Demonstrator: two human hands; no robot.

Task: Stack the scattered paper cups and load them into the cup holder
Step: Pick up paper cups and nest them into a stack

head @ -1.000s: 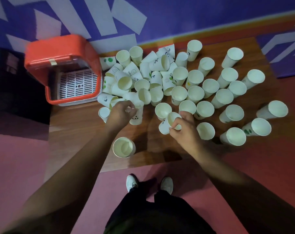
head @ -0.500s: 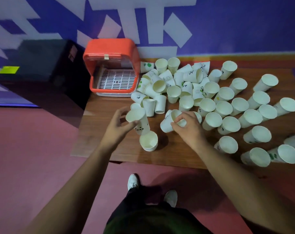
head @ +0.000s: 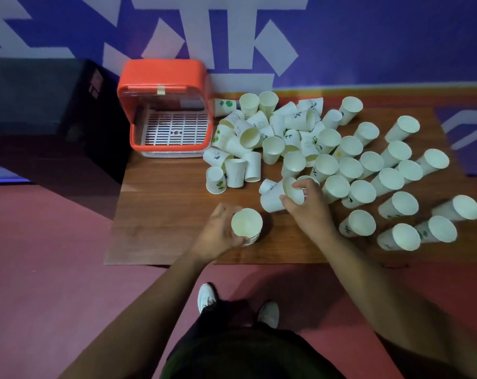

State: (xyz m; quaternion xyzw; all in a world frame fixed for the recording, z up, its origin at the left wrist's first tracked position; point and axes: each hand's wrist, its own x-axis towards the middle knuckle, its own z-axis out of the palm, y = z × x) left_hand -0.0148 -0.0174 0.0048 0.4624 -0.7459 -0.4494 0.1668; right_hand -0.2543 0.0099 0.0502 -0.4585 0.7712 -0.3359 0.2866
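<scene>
surface: brown wooden tabletop [head: 160, 214], bare at near left, crowded with cups across centre and right
room: reddish floor [head: 40, 269], purple wall [head: 368, 36] with white shapes, black box [head: 40, 110] far left
cup holder: orange [head: 163, 77], far left on tabletop, open side facing near, white slatted tray [head: 174, 129] inside, no cups in it
scattered cups: white paper [head: 349, 168], upright at right, tumbled heap just right of holder
left hand: [head: 218, 236] wrapped around upright stack of cups [head: 246, 225] near table's front edge, mouth up
right hand: [head: 311, 206] fingers pinching rim of tilted cup [head: 275, 196] at near edge of the scatter
arms: bare, both reaching forward from bottom of view
</scene>
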